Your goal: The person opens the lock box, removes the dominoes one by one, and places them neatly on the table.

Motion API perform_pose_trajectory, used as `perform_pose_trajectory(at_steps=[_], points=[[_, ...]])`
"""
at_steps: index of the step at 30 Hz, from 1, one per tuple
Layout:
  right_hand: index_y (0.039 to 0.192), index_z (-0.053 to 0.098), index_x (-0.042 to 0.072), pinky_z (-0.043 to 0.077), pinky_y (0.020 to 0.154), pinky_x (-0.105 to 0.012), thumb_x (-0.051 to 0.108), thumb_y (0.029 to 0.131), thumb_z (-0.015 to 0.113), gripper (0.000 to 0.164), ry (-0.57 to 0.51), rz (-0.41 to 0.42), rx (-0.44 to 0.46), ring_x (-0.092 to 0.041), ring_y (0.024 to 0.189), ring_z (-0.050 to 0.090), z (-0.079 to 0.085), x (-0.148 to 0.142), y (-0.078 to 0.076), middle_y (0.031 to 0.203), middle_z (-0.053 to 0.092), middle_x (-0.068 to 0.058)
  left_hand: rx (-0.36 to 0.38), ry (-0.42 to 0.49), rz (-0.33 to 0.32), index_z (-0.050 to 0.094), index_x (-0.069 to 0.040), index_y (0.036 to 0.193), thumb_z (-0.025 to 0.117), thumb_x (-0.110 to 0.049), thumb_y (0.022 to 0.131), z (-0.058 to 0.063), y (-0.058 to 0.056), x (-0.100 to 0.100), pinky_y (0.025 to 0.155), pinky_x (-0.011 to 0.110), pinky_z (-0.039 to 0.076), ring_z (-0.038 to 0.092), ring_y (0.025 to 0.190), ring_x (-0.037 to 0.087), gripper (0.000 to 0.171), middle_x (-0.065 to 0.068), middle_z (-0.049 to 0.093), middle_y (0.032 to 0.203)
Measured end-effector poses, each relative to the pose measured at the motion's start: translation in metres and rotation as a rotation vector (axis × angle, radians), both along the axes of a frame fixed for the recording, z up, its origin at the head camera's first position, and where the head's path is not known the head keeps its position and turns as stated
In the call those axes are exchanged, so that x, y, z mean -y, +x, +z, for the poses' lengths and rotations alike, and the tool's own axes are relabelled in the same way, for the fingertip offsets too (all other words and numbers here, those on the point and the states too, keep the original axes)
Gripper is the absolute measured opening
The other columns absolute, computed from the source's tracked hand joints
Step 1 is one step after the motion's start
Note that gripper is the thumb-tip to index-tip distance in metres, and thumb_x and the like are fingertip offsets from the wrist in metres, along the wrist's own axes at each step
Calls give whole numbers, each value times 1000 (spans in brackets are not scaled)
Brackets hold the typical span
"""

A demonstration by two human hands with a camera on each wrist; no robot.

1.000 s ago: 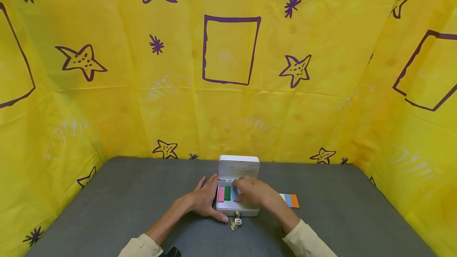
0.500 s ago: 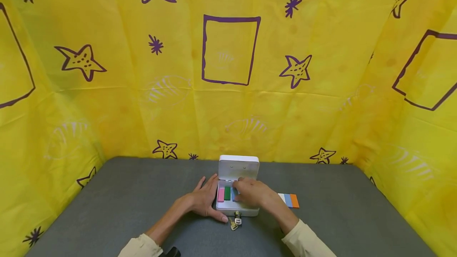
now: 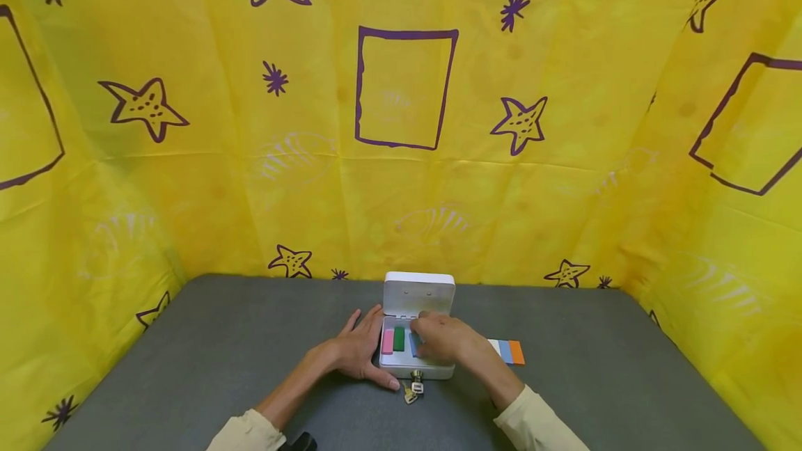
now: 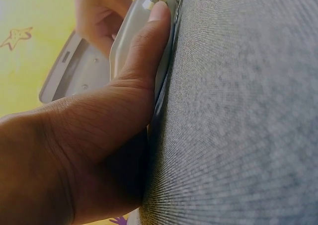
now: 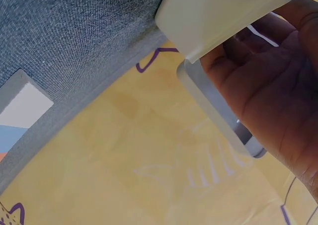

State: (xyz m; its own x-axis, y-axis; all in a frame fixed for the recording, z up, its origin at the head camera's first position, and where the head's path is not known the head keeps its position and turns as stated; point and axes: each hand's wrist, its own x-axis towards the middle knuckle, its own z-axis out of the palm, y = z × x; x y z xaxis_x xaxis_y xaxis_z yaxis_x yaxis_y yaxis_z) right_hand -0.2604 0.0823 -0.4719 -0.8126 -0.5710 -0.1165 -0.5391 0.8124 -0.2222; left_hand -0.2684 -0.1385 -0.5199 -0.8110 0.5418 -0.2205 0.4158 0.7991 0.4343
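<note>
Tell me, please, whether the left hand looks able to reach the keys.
Likely yes: the left hand rests against the box, its thumb near the keys, with nothing visible between them.

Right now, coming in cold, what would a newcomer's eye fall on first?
Probably the purple-printed yellow cloth filling the background behind the grey table. Next, perhaps, the pale metal box mid-table, lid raised: a pink block and a green block sit inside, the right hand reaches in at a blue block, and the left hand rests against its left side.
</note>
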Motion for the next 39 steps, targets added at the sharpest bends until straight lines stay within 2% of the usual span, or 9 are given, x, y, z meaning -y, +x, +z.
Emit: perform_pose_trajectory(at_steps=[10,17,20,23,27,33,39], points=[[108,64,10,54,78,-35,15,88,84,29,-24,28,-50,-15,82,58,2,-3,2,97,67,-2,-5,6,-5,8,3,164,81,-66,80,1,1,1,133,62,2,7,166,36,131,27,10,174],[112,58,12,54,78,-36,12,86,85,37,-67,73,-47,-16,86,60,3,-4,2,104,70,-5,-13,3,-4,9,3,164,82,-65,80,0,1,1,133,62,2,7,165,37,130,27,12,174],[107,57,10,51,74,-31,6,89,80,30,-113,108,-42,-14,81,56,3,-4,1,98,69,-5,-13,3,-3,9,3,163,82,-65,80,0,1,0,133,62,2,8,165,37,130,27,12,174],[98,57,9,43,65,-24,-3,89,73,23,-179,153,-58,-10,71,49,3,-5,-2,84,63,-2,-15,6,-2,9,4,163,82,-64,79,0,1,-1,133,62,2,7,165,36,131,26,12,174],[91,57,9,36,58,-19,-10,88,68,22,-236,195,-86,-6,63,42,3,-4,-4,73,55,1,-13,4,1,9,4,163,83,-64,79,-1,0,-2,133,61,2,7,165,36,131,26,12,174],[91,58,8,37,60,-18,-9,89,68,20,-253,234,-94,-5,64,43,3,-3,-5,76,60,-5,-17,-6,1,8,4,164,82,-64,79,-1,0,-2,133,61,2,8,166,36,131,26,12,174],[92,59,7,39,61,-16,-9,87,69,20,-256,265,-111,-3,66,44,4,-4,-5,76,61,-1,-33,43,-22,10,3,163,82,-68,77,-4,-2,0,131,66,3,10,164,39,133,28,15,173]])
